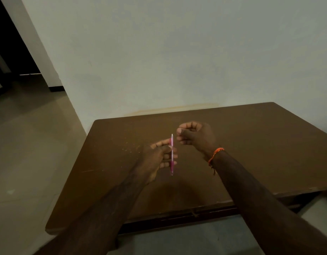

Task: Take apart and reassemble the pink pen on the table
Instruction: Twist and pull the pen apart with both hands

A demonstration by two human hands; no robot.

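Note:
A slim pink pen (171, 159) with a pale tip at its far end is held roughly upright above the brown table (251, 144). My left hand (157, 159) grips it around the middle, fingers curled on the barrel. My right hand (194, 135) hovers just right of the pen's far end, fingers curled in, thumb and forefinger close together. Whether it holds a small part is hidden. An orange thread band (215, 154) circles my right wrist.
The table stands against a pale wall (177, 52). Tiled floor (30, 144) lies to the left, with a dark doorway (9, 52) at the far left. A pale seat edge (317, 208) shows at the lower right.

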